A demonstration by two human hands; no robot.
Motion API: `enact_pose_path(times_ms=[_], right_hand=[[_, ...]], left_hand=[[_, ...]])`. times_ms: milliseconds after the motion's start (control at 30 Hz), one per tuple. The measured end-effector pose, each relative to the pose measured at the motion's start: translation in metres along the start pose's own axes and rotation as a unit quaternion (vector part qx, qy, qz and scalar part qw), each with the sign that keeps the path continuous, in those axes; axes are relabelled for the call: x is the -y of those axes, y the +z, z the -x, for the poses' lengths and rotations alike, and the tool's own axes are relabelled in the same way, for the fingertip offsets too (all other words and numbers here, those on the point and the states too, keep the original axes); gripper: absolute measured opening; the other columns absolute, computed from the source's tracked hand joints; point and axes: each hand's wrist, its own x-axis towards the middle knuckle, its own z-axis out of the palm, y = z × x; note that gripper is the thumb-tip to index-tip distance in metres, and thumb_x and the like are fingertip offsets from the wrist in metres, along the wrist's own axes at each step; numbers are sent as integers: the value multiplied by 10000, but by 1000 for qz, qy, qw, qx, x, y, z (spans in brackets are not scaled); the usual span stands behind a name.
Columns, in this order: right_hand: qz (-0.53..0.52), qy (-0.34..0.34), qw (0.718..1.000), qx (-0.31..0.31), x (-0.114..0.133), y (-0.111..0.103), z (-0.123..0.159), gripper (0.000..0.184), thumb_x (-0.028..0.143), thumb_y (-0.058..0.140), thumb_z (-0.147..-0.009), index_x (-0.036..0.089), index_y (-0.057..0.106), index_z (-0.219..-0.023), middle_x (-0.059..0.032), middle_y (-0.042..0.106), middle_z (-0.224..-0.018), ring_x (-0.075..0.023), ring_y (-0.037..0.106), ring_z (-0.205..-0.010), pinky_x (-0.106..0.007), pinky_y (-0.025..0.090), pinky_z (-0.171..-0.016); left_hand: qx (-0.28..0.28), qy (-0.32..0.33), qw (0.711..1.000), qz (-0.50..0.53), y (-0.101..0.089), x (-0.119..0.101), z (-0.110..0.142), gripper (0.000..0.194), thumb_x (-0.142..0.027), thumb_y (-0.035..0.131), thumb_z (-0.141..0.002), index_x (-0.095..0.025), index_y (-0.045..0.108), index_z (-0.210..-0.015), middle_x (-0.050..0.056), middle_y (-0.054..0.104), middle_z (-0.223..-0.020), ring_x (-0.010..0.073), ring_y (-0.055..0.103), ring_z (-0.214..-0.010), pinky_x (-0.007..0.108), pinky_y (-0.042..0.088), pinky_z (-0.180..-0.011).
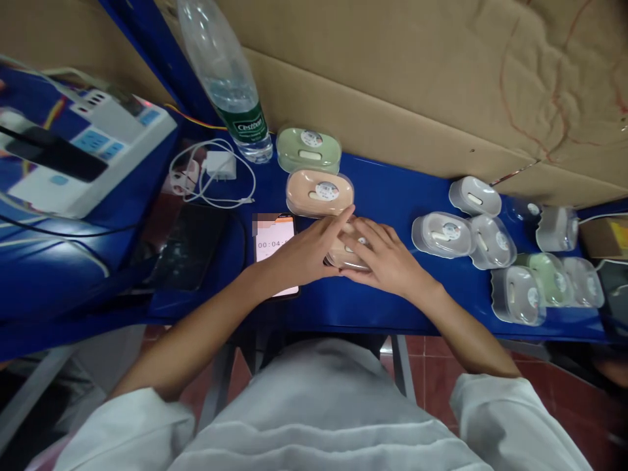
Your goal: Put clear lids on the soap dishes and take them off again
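Both my hands grip a peach-coloured plastic box with a clear lid (349,252) low over the blue table. My left hand (316,245) wraps its left side, thumb along the far edge. My right hand (390,258) holds the right side, its fingers spread over the lid. Much of the box is hidden under my fingers. Just beyond it stands another peach box (318,191) with a round sticker, and behind that a green one (308,149). Beside my left wrist lies a phone (275,245) showing a running timer.
Several similar grey boxes (444,234) and a green box (549,280) stand at the right. A tall water bottle (240,98) is at the back left, near a white charger with cable (220,165) and a power strip (98,150). Cardboard (392,98) lines the back.
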Motion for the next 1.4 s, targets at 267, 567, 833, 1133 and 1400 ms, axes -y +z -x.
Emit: enact_pose_path(times_ms=[267, 567, 833, 1133, 1400], right_hand=[[-3, -19, 1000, 8, -6, 0, 0, 600, 596, 555, -1064, 288, 567, -1579, -144, 502, -1657, -382, 445, -1540, -630, 402, -1219], [-51, 11, 999, 1, -6, 4, 1, 647, 560, 599, -1040, 289, 505, -1619, -114, 461, -1702, -358, 401, -1594, -621, 334, -1283], [-3, 157, 988, -12, -50, -11, 12, 694, 416, 603, -1046, 348, 367, -1695, -103, 220, -1813, -406, 224, -1667, -739, 210, -1291], [59, 238, 964, -103, -75, -34, -5, 705, 554, 472, -1093, 223, 352, -1704, -152, 381, -1744, -348, 352, -1624, -617, 269, -1320], [99, 362, 921, -107, -53, -6, 75, 724, 564, 485, -1069, 168, 410, -1670, -241, 483, -1655, -466, 437, -1540, -719, 380, -1201]], left_hand=[[-7, -6, 1000, -13, 3, 1, 1, 1113, -258, 835, -881, -283, 129, -1741, 172, 360, -1754, 378, 384, -1615, 552, 419, -1278], [3, -10, 1000, -7, 0, 0, 3, 1038, -283, 806, -922, -312, 168, -1740, 146, 368, -1751, 370, 392, -1611, 565, 396, -1295], [-39, -16, 999, -16, -20, -8, 6, 575, -359, 636, -1061, -251, 469, -1601, 111, 573, -1605, 278, 589, -1462, 460, 474, -1249], [-88, 11, 993, -81, -15, 2, 1, 312, -367, 562, -1089, -209, 723, -1305, 102, 771, -1281, 259, 737, -1215, 451, 574, -1115], [-124, 20, 984, -124, -20, -2, 2, 280, -363, 568, -1080, -208, 749, -1228, 99, 793, -1220, 258, 756, -1166, 415, 583, -1083]])
